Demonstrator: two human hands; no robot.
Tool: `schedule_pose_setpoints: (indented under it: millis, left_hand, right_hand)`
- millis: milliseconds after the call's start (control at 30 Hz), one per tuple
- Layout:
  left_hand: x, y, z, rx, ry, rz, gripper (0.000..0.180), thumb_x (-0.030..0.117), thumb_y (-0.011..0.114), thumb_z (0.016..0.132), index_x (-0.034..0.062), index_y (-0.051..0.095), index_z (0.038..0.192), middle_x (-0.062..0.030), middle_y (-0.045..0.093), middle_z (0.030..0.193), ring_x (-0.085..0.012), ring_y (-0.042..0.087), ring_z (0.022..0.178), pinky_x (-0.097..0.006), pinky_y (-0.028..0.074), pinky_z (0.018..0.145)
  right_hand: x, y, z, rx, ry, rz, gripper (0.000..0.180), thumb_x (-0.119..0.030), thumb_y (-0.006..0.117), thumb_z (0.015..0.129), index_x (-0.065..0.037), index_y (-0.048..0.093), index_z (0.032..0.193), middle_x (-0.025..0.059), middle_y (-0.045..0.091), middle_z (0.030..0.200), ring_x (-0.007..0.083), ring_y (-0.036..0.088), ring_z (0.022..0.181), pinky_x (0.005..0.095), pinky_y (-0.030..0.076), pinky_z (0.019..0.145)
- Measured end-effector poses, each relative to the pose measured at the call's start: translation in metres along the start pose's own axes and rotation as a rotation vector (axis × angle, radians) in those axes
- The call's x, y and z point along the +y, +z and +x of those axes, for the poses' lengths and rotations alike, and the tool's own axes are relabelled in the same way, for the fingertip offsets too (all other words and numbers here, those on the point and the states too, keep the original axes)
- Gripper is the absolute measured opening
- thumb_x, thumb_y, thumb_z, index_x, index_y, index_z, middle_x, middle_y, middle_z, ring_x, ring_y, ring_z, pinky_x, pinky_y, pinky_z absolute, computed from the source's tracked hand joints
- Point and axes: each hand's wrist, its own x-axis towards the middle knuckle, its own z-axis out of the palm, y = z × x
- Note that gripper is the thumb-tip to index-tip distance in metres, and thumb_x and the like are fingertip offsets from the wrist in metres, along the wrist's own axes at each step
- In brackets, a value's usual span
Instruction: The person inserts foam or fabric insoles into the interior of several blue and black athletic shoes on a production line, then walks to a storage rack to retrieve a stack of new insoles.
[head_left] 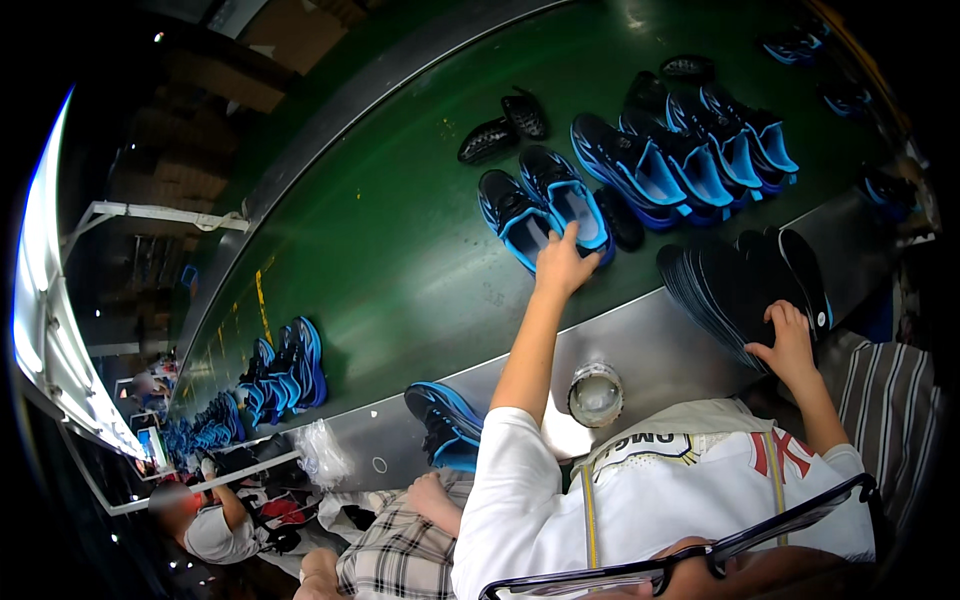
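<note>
My left hand is at the heels of a pair of black and blue sneakers on the green conveyor belt. Its thumb and fingers close on the heel collar where the two shoes meet. The shoes' toes point away from me, and grey lining shows inside. To the right, my right hand rests on a fanned stack of black insoles on the metal ledge. Its thumb and fingers are apart, touching the insoles at the near end. Part of the stack is hidden beneath that hand.
Several matching sneakers stand in a row to the right, with dark moulded pieces beyond the pair. A glass jar and another sneaker sit on the metal ledge. More shoes and people are at the left.
</note>
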Motion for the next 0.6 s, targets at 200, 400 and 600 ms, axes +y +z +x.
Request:
schedule_pose_setpoints:
  millis: [200,400,600]
  left_hand:
    - [-0.031,-0.038,-0.021,0.638,0.47,0.037,0.036,0.008,0.059,0.067,0.0033,0.053,0.102,-0.0165,0.056,0.092,-0.0308,0.056,0.081,-0.034,0.043,0.067]
    - [-0.084,-0.033,0.042,0.488,0.191,-0.264,0.027,0.022,0.054,0.081,-0.0012,0.055,0.095,-0.0154,0.057,0.077,-0.0243,0.055,0.071,-0.03,0.042,0.061]
    - [-0.126,-0.037,0.037,0.544,-0.075,-0.287,0.031,0.026,0.049,0.084,-0.0051,0.056,0.086,-0.0147,0.055,0.065,-0.0202,0.051,0.059,-0.031,0.04,0.056]
  right_hand:
    - [-0.001,-0.009,-0.007,0.094,-0.057,0.18,0.028,-0.005,0.063,0.058,-0.002,0.042,0.076,0.0152,0.041,0.09,0.0327,0.045,0.084,0.0391,0.037,0.073]
    - [0.008,0.013,-0.015,-0.013,0.011,0.03,0.04,-0.01,0.073,0.052,-0.003,0.041,0.076,0.0163,0.04,0.1,0.0342,0.043,0.091,0.0376,0.038,0.077]
    - [-0.043,-0.047,0.028,0.268,-0.089,0.404,0.045,-0.006,0.068,0.057,0.0,0.053,0.099,0.0153,0.043,0.11,0.0292,0.045,0.103,0.0322,0.034,0.089]
